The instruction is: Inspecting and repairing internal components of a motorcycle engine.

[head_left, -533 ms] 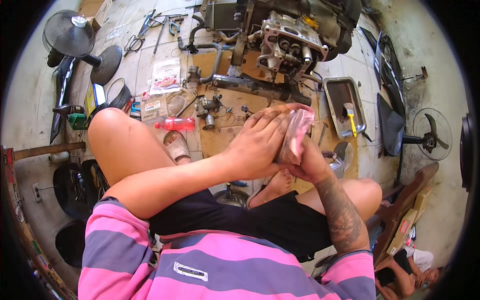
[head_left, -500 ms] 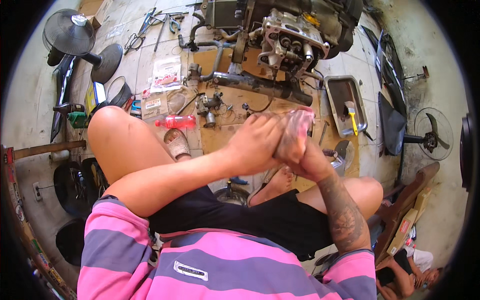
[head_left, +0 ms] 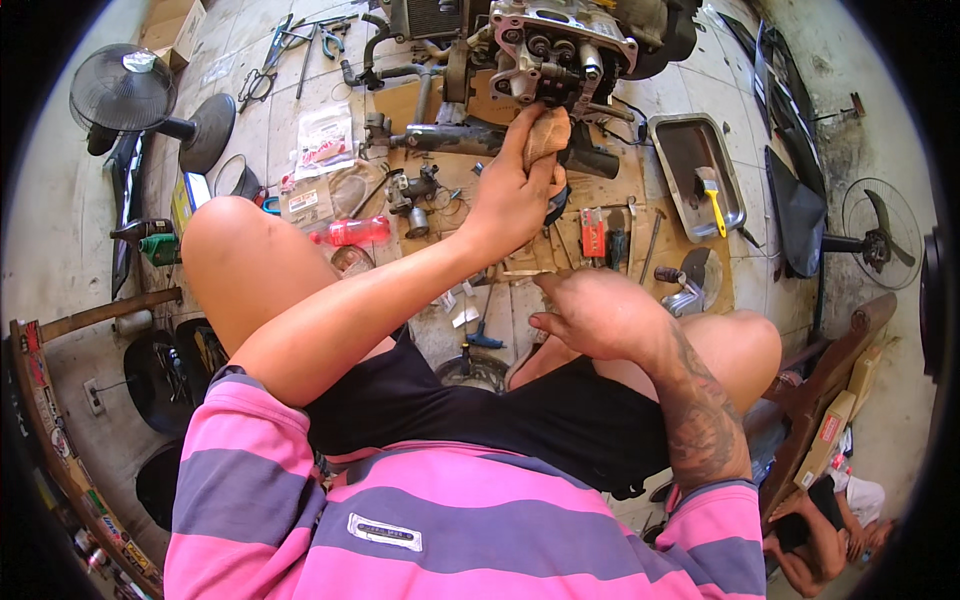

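Observation:
My left hand (head_left: 518,195) reaches forward to the engine (head_left: 560,50), its fingers closed around a crumpled, tan-brown rag (head_left: 546,138). The rag is just below the exposed, open face of the engine, in front of a dark pipe (head_left: 450,138); whether it touches the metal is hard to tell. My right hand (head_left: 605,312) hovers palm down above my right knee, thumb apart from the fingers. A thin tan strip (head_left: 527,273) shows by its fingertips, and I cannot make out what it is.
Hand tools, a red box (head_left: 592,236) and a blue-handled tool (head_left: 484,340) lie before me. A red bottle (head_left: 358,231) lies left of a carburetor-like part (head_left: 412,200). On the right, a metal tray (head_left: 665,150) holds a yellow-handled brush (head_left: 713,205). Fans (head_left: 125,100) stand around; a person (head_left: 835,530) sits behind right.
My hands have parted. The left hand has moved forward to the engine with the rag; the right has let go of it and drawn slightly back. My view has shifted a little.

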The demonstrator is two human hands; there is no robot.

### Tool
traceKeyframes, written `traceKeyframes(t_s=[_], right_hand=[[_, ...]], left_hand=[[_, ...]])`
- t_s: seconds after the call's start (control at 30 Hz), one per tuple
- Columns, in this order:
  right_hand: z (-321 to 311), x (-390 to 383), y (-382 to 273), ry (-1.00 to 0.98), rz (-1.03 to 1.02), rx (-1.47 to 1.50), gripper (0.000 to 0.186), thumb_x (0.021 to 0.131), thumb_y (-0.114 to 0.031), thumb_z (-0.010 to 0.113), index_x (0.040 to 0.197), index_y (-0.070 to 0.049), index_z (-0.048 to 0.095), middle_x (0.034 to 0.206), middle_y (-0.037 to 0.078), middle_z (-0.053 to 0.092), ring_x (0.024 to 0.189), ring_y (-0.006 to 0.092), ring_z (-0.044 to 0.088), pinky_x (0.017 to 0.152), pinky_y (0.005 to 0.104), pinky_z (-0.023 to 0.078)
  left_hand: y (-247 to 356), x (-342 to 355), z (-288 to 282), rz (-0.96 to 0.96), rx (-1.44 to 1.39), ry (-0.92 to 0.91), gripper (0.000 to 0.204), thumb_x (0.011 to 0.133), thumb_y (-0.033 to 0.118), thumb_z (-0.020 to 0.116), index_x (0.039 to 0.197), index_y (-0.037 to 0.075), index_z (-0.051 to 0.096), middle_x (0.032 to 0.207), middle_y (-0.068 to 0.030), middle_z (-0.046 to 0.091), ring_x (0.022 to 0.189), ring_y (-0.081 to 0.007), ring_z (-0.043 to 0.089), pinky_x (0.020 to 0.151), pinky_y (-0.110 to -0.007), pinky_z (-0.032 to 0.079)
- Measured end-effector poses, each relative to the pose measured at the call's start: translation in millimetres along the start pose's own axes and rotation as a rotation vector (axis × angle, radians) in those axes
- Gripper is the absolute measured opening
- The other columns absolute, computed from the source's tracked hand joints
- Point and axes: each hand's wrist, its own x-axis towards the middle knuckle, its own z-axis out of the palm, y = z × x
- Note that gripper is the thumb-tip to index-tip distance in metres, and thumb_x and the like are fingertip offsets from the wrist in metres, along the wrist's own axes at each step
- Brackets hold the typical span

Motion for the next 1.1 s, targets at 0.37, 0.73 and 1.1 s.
traceKeyframes(t_s=[0.37,0.73,1.1], right_hand=[[-2,-18,13,0.046,0.045,-0.024,0.037,0.091,-0.031,0.066,0.11,0.0,0.061,0.088,0.022,0.069,0.089,0.0419,0.067,0.078,0.0519,0.053],[6,-29,15,0.088,0.002,-0.027,0.051,0.092,-0.032,0.065,0.13,0.0,0.055,0.1,0.017,0.07,0.095,0.039,0.067,0.081,0.0488,0.053],[11,-18,15,0.032,0.012,-0.048,0.038,0.092,-0.032,0.065,0.113,-0.002,0.06,0.098,0.017,0.069,0.095,0.0382,0.067,0.081,0.0489,0.053]], left_hand=[[3,4,31,-0.178,-0.299,0.262,0.046,0.106,0.034,0.053,0.132,0.0,0.036,0.106,-0.0069,0.059,0.092,-0.0125,0.056,0.075,-0.028,0.048],[19,23,18,-0.086,-0.021,-0.113,0.081,0.093,0.015,0.07,0.159,0.001,0.025,0.13,-0.0078,0.061,0.109,-0.0106,0.056,0.097,-0.025,0.046],[20,26,-13,-0.023,0.389,-0.27,0.086,0.083,0.017,0.067,0.157,0.001,0.025,0.12,-0.0282,0.066,0.104,-0.0363,0.069,0.091,-0.041,0.054]])
